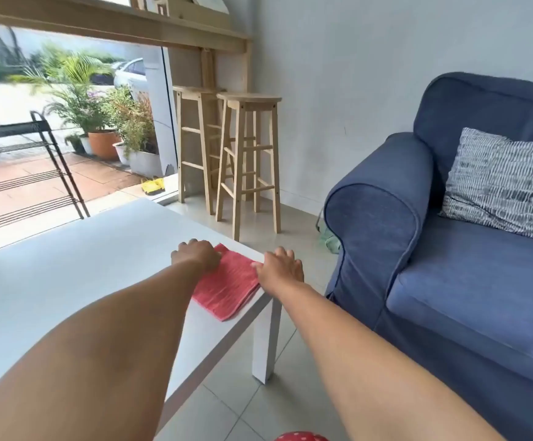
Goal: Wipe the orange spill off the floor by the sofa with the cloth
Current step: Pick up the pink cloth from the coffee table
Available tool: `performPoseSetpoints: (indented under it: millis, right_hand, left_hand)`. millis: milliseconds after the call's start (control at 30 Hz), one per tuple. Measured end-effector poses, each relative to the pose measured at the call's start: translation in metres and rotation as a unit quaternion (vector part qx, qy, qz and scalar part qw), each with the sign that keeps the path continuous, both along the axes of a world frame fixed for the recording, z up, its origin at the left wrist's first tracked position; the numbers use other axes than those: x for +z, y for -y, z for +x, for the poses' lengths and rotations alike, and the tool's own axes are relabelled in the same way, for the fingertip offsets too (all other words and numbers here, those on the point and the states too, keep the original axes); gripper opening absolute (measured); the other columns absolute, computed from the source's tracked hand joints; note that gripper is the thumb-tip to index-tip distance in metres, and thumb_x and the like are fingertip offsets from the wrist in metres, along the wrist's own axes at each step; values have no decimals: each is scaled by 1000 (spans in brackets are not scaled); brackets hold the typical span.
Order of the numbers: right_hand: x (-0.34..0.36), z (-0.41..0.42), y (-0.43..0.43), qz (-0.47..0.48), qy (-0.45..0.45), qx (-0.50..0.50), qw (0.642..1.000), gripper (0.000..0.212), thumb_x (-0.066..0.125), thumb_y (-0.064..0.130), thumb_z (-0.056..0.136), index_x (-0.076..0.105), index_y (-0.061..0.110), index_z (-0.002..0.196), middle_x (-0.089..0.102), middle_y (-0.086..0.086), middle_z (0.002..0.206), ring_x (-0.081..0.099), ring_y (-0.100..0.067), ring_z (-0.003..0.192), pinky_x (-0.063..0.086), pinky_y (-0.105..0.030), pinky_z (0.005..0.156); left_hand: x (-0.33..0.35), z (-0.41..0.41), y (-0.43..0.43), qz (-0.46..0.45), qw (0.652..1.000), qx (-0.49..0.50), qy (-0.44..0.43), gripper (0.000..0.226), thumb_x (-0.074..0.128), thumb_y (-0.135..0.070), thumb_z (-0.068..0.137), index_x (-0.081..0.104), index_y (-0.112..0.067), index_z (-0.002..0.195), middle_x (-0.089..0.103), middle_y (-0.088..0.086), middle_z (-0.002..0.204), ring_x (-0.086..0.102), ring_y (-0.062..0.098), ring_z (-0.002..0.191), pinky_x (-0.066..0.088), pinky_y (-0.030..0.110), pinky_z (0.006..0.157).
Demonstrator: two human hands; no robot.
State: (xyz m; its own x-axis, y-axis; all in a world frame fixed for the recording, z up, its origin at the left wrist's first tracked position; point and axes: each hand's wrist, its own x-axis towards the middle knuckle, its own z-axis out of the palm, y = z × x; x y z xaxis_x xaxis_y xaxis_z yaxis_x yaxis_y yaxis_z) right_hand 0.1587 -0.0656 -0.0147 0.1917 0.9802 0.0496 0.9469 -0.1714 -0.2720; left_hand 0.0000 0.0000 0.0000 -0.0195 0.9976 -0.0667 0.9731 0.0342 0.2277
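We see the cloth [227, 283], a pinkish-red ribbed towel folded into a flat rectangle, lying on the white table's [68, 265] corner nearest the sofa [449, 281], one edge almost at the rim. The sofa is deep blue with a rounded arm, standing on pale floor tiles [233, 405]. We cannot make out any orange spill on the floor.

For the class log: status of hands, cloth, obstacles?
Left hand and right hand on folded red cloth, no grip visible. Cloth on white table corner. Spill not visible.
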Motion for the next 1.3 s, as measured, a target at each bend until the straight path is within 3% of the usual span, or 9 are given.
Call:
performPoseSetpoints:
  millis: [200,333,433,567,700,833,967,1133,1300]
  right_hand:
    - [-7,-1,-3,0,-81,-35,996,37,59,46,91,64,17,115,54,-9,126,45,-30,121,38,-40,97]
    - [-3,22,6,32,-206,-42,977,10,63,32,85,59,24,87,64,-3,100,59,-27,99,45,-33,76]
    - [-2,64,26,83,-303,-70,947,12,67,25,83,60,20,91,63,3,88,61,-21,88,46,-30,72]
    - [-5,149,76,118,-415,-168,886,28,75,17,77,68,16,103,71,-2,93,67,-17,78,59,-35,69]
    - [-16,238,146,132,-426,-246,861,11,77,17,76,72,15,85,73,-4,85,64,-15,72,55,-31,63]
    - [-45,315,226,132,-432,-326,830,17,81,22,72,72,12,81,75,-5,86,65,-17,76,54,-36,74]
    - [-88,374,313,143,-465,-407,773,11,78,15,79,68,11,75,68,-6,77,58,-16,67,49,-30,64]
    - [-168,425,403,137,-482,-498,708,14,72,12,84,66,13,72,63,-7,71,55,-17,61,48,-30,60]
    - [-246,458,463,121,-477,-565,663,15,71,14,86,66,14,72,60,-5,66,53,-19,55,51,-36,59]
  left_hand:
    - [-4,4,-4,-47,997,3,62,39,55,-49,87,64,-17,109,65,6,102,60,27,97,46,44,94]
    - [8,25,3,-34,988,-11,150,35,60,-43,84,65,-16,105,65,6,99,61,27,90,50,37,78]
    - [22,66,15,-15,971,-75,228,24,57,-38,90,63,-19,104,64,5,96,59,25,86,46,37,74]
    - [26,146,40,-31,949,-168,264,22,59,-36,91,68,-17,97,67,5,90,61,23,84,48,35,76]
    - [-1,240,76,-85,931,-218,281,17,67,-33,86,69,-16,81,67,5,83,65,28,84,55,39,83]
    - [-53,331,122,-165,904,-272,287,21,69,-33,81,72,-13,84,70,10,81,70,34,86,59,46,79]
    - [-110,407,189,-275,860,-305,302,11,70,-26,84,71,-16,86,69,9,83,69,31,74,61,49,70]
    - [-186,474,275,-381,818,-328,280,7,64,-21,90,67,-16,93,68,6,81,66,24,64,60,40,57]
    - [-264,515,337,-472,787,-303,257,10,58,-19,95,64,-11,93,62,10,80,63,26,61,61,49,65]
